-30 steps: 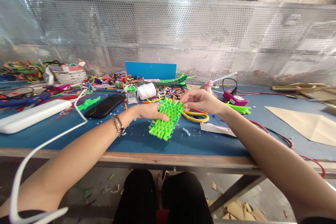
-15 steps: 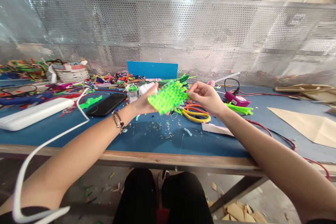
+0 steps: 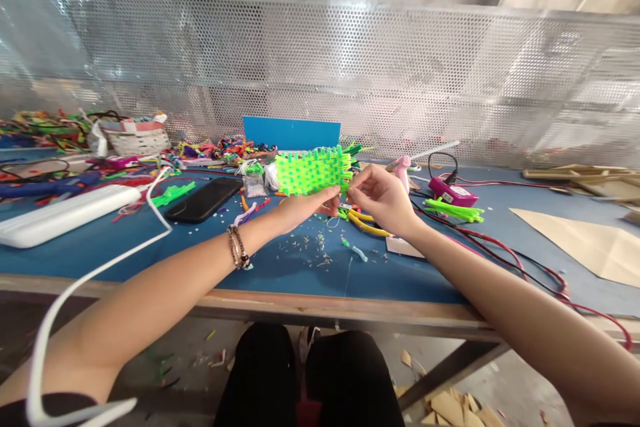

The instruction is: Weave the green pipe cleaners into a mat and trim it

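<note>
A woven piece of bright green strips (image 3: 313,172) is held up over the blue table, its weave facing me and loose strip ends at its right edge. My left hand (image 3: 309,208) grips it along the lower edge, thumb lying across the front. At its lower right corner, my right hand (image 3: 379,197) has thumb and forefinger pinched together close to the strip ends; what lies between them is too small to make out. Below the hands, yellow-handled scissors (image 3: 367,223) are partly covered by the right hand. Small clippings (image 3: 315,247) lie scattered on the tabletop.
A black phone (image 3: 205,200) and a white bar-shaped device (image 3: 70,213) lie left. To the right are a pink glue gun (image 3: 402,170), a purple box (image 3: 454,192), green strips (image 3: 453,210), red cables (image 3: 500,250) and a beige sheet (image 3: 580,240). A perforated metal screen (image 3: 320,60) stands behind.
The woven piece has turned from slanted to nearly level, its weave now facing me more squarely. My left hand has shifted right along its lower edge, and my right hand sits slightly lower.
</note>
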The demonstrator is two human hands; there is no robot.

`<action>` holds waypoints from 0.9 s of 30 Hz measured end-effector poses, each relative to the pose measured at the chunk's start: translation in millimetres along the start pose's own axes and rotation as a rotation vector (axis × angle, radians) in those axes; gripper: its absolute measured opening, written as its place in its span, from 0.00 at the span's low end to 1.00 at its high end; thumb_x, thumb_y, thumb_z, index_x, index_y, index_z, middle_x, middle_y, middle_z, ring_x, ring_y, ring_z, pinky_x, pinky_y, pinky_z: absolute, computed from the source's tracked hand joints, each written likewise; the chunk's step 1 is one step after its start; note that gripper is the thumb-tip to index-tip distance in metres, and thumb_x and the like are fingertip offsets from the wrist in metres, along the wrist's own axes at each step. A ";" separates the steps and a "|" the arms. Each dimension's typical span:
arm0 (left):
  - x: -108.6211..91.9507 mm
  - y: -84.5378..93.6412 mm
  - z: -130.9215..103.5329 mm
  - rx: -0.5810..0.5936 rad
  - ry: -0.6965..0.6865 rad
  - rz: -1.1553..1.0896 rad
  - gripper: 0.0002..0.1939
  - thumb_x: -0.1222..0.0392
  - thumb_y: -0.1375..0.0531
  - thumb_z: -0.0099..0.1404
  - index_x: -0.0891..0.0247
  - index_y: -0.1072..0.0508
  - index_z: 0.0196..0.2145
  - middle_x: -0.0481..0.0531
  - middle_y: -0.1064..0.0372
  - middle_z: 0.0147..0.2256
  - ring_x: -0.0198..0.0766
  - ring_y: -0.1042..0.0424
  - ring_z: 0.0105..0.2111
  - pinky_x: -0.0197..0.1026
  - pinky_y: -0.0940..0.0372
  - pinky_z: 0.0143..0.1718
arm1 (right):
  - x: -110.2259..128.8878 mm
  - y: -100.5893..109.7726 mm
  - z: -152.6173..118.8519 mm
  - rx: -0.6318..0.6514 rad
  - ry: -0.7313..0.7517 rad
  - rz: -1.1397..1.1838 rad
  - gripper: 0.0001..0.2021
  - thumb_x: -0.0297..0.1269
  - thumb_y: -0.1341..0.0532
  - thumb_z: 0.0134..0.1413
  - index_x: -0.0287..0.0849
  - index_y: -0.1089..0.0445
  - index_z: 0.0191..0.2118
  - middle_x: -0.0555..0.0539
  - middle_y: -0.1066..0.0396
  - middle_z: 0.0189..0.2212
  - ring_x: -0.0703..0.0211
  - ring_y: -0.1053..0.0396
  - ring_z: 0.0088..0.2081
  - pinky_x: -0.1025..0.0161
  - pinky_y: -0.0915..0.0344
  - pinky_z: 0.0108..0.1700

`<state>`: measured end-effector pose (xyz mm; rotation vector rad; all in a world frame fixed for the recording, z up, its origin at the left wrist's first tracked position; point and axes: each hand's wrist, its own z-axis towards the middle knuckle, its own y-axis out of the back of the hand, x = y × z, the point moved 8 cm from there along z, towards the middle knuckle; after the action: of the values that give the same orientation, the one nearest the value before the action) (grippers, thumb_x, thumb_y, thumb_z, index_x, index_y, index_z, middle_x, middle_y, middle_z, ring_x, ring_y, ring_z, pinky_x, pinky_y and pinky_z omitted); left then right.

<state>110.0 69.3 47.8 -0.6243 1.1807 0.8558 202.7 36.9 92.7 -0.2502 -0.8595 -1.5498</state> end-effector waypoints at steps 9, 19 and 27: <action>-10.0 5.7 -1.1 -0.097 -0.058 -0.003 0.11 0.61 0.46 0.60 0.64 0.36 0.20 0.45 0.42 0.19 0.30 0.42 0.21 0.38 0.41 0.29 | 30.3 -8.3 -9.5 0.092 0.564 -0.863 0.07 0.33 0.49 0.59 0.44 0.33 0.36 0.49 0.32 0.28 0.65 0.36 0.30 0.64 0.40 0.33; 6.8 1.5 1.6 -0.041 0.104 -0.127 0.12 0.62 0.47 0.60 0.64 0.36 0.20 0.46 0.42 0.19 0.30 0.43 0.21 0.37 0.42 0.29 | 47.0 -16.6 -24.8 -0.016 0.867 -1.258 0.13 0.30 0.51 0.60 0.47 0.30 0.33 0.50 0.30 0.32 0.65 0.36 0.32 0.66 0.41 0.31; 8.2 12.3 0.9 -0.162 0.108 -0.030 0.15 0.58 0.48 0.62 0.65 0.34 0.20 0.49 0.38 0.20 0.32 0.41 0.22 0.39 0.40 0.35 | 43.6 -14.8 -23.4 -0.003 0.897 -1.299 0.13 0.28 0.51 0.60 0.43 0.30 0.32 0.49 0.29 0.30 0.65 0.36 0.30 0.65 0.41 0.29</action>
<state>101.3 78.7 40.4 -0.8268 1.2033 0.9080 188.1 -12.4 97.9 1.1577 -0.2080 -2.4800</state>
